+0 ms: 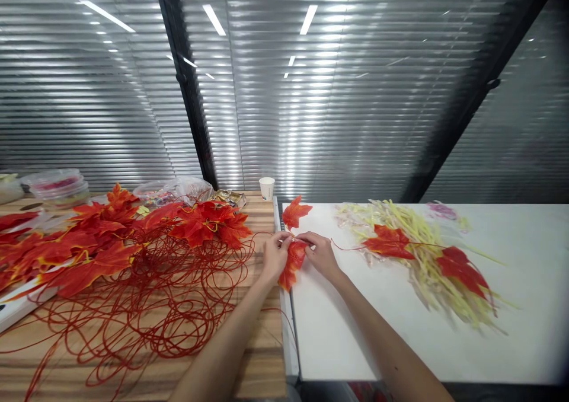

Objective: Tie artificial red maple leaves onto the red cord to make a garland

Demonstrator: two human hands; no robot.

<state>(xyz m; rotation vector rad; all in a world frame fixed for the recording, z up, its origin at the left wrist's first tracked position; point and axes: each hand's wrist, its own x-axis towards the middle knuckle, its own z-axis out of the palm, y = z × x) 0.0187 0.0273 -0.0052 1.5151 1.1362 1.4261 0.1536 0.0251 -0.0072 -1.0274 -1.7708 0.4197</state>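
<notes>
At the seam between the two table tops, my left hand [276,255] and my right hand [322,254] meet with fingers pinched. Between them is a red artificial maple leaf [293,264] hanging down, gripped near its stem. A second, orange-red maple leaf [296,212] sticks up just beyond my fingertips. Red cord [344,248] runs from my right hand to two maple leaves, one nearer [389,242] and one farther right [461,270]. The exact hold on the stem and cord is too small to make out.
Tangled red cord [169,307] and a pile of maple leaves [98,236] cover the wooden table at left. Yellow strips [427,254] lie on the white table [329,337]. At the back are a paper cup [267,188], plastic tubs [57,187] and a plastic bag [189,188].
</notes>
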